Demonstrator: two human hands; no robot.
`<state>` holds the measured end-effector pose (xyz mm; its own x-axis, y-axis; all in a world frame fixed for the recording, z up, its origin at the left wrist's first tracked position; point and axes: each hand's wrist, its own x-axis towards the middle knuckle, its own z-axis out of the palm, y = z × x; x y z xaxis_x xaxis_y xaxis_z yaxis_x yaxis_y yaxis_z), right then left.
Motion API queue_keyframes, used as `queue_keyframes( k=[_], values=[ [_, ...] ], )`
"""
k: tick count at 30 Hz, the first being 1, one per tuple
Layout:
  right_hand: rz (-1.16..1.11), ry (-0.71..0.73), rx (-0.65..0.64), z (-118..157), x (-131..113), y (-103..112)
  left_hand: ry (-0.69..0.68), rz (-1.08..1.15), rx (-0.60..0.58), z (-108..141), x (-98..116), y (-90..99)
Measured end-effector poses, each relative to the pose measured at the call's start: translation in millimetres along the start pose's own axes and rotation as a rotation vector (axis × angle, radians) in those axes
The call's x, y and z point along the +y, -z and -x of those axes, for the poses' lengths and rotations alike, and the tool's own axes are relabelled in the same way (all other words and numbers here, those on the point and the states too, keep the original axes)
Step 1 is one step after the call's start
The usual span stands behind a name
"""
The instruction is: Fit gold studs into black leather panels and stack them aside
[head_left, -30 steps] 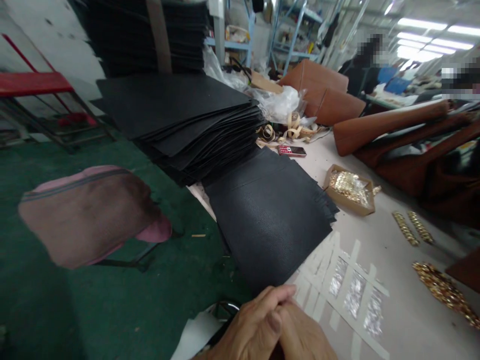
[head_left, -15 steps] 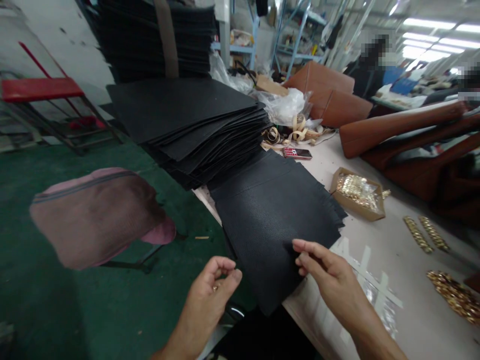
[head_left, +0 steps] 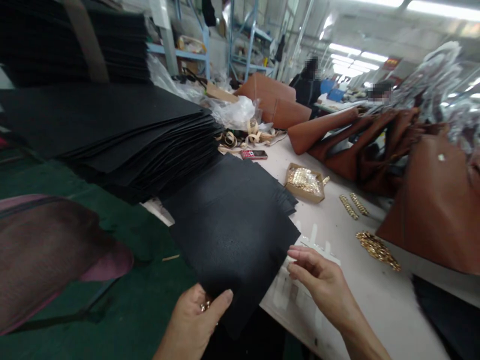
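A black leather-like sheet (head_left: 236, 235) lies over a stack of similar sheets at the table's near edge. Its near corner hangs past that edge. My left hand (head_left: 198, 315) grips the sheet's near-left edge, thumb on top and the other fingers partly hidden beneath; a ring shows on one finger. Beside the sheet's right corner is my right hand (head_left: 318, 275), fingers apart and slightly curled, holding nothing. A taller pile of black sheets (head_left: 150, 135) adjoins on the left.
On the table (head_left: 337, 280) are a phone (head_left: 254, 154), a box of gold chains (head_left: 304, 184) and loose gold chains (head_left: 377, 250). Brown bags (head_left: 435, 210) stand at right. A covered stool (head_left: 56, 260) is at left. A person (head_left: 307, 87) is far back.
The view has turned right, bringing more brown bags into sight. My left hand has closed on the top sheet's edge, and that sheet has shifted over the stack. My right hand stays near its right side.
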<state>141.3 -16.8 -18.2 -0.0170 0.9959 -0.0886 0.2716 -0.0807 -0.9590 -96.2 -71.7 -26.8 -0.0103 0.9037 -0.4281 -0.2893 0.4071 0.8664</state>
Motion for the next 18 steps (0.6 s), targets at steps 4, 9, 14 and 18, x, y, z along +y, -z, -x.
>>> queue_keyframes(
  k=[4, 9, 14, 18],
  values=[
    [-0.059, -0.041, 0.030, 15.3, 8.5, 18.3, 0.057, -0.090, -0.296, 21.7, -9.3, -18.0],
    [-0.067, -0.182, -0.040, 34.0, 30.1, 25.7, 0.139, -0.226, -0.593, 28.1, -19.9, -30.4],
    [-0.131, -0.257, -0.091, 40.4, 31.2, 29.3, 0.129, -0.093, -0.498, 13.4, -20.9, -37.0],
    [-0.090, -0.249, -0.176, 39.0, 19.5, 26.6, 0.292, -0.094, -0.316, 3.2, -20.1, -45.2]
  ],
)
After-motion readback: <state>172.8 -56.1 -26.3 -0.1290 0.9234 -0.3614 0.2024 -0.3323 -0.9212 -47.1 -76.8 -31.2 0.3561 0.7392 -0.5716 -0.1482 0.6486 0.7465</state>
